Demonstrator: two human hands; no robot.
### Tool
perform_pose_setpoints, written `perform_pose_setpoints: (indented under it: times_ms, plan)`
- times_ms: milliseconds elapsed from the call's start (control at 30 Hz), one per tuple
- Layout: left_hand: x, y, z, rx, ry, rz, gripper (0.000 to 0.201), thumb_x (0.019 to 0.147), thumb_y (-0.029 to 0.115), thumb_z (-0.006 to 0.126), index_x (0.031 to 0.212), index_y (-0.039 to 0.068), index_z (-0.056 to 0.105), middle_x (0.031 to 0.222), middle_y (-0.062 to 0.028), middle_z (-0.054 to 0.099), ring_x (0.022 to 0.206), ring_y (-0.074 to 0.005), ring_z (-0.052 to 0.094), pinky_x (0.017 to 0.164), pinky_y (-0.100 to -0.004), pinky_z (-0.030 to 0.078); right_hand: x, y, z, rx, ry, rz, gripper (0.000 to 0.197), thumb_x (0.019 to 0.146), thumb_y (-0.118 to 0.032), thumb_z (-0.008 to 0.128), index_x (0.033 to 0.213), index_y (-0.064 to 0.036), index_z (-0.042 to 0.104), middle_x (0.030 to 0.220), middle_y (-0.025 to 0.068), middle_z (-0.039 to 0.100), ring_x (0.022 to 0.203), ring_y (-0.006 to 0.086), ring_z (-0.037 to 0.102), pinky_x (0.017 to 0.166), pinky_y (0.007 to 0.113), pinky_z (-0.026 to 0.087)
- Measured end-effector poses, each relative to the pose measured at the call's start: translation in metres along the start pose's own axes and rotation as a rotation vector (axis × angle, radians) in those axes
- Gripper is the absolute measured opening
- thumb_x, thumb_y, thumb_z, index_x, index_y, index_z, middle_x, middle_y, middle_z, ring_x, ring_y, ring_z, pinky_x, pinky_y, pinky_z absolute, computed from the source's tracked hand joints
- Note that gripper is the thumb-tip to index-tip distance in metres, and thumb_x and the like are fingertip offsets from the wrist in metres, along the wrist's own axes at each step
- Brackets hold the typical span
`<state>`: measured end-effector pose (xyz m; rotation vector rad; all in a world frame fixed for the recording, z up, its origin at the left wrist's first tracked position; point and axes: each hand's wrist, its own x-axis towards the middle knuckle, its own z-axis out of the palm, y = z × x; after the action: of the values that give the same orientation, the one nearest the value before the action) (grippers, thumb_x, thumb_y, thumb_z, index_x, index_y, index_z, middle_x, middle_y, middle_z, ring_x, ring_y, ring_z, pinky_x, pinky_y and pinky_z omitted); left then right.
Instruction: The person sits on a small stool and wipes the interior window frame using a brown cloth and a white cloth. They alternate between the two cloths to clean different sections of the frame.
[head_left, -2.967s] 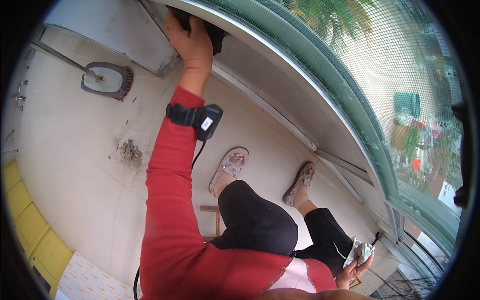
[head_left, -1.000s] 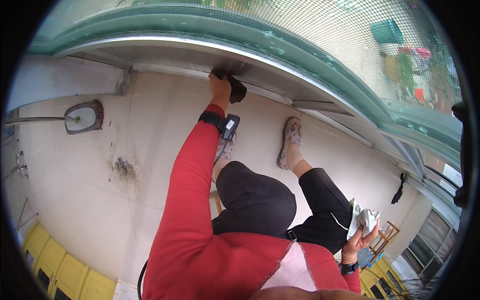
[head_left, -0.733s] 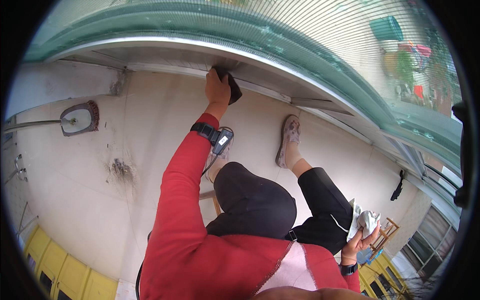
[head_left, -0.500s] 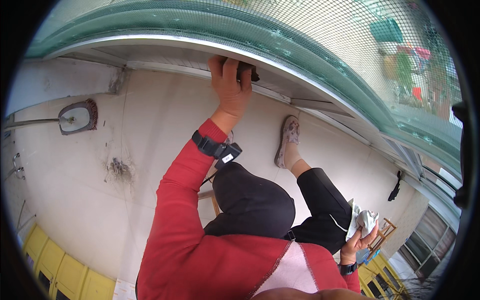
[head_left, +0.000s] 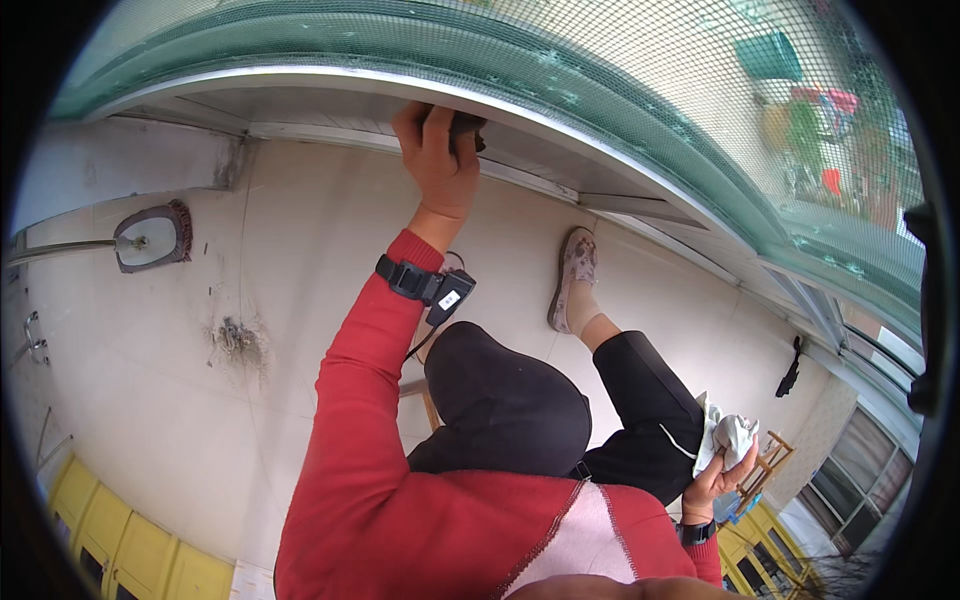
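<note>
My left hand (head_left: 438,168) is raised in front of me, its fingers curled round a dark crumpled rag (head_left: 466,130). It presses this against the grey lower panel (head_left: 330,112) of a screen door, just under the pale metal rail; the fingers hide much of the rag. Low on the right, beside my knee, my right hand (head_left: 712,484) is closed on a bunched greyish-white cloth (head_left: 732,434). A black strap with a small box (head_left: 428,286) sits on my left wrist.
Green mesh (head_left: 560,75) fills the door above the rail. On the pale tiled floor lie a pile of dust (head_left: 238,340) and a long-handled mop or brush (head_left: 155,238). My shoe (head_left: 577,270) stands near the door's base. Yellow cabinets (head_left: 130,550) are at lower left.
My left hand has slid a little to the left along the panel with the dark rag. The right hand keeps its hold on the cloth, nearly still.
</note>
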<state>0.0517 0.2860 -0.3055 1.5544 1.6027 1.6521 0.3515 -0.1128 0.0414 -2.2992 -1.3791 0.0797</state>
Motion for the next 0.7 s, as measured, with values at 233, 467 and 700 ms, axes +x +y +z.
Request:
perform_pose_setpoints:
  times_ms: [233,467,700]
  plan:
    - [-0.034,-0.038,-0.014,0.18,-0.254,-0.224,0.038,0.082,0.002,0.068,0.118,0.012,0.061,0.119,-0.0134,0.054,0.104,-0.0367,0.058,0.084,-0.0442,0.051,0.004,-0.004,0.003,0.069,0.003,-0.009,0.062,0.093,0.01,0.041,0.152,-0.0042,0.033,0.142,0.0214,0.051,0.131,0.0319,0.051,0.112,0.043,0.038]
    - [-0.014,0.018,0.002,-0.019,-0.15,-0.312,0.036,0.083,0.024,0.079,0.105,0.005,0.059,0.098,-0.0155,0.063,0.086,-0.041,0.063,0.071,-0.0452,0.053,0.003,-0.005,0.003,0.029,0.004,-0.023,0.06,0.094,0.009,0.043,0.152,-0.0038,0.033,0.143,0.0216,0.05,0.131,0.0318,0.051,0.112,0.043,0.037]
    - [-0.024,-0.007,0.0,0.084,-0.253,-0.149,0.036,0.084,0.026,0.077,0.11,0.007,0.062,0.102,-0.0137,0.064,0.089,-0.0399,0.065,0.071,-0.0454,0.054,0.003,-0.007,0.001,0.04,0.012,0.029,0.059,0.094,0.008,0.043,0.151,-0.0035,0.034,0.143,0.021,0.05,0.131,0.0321,0.051,0.113,0.043,0.036]
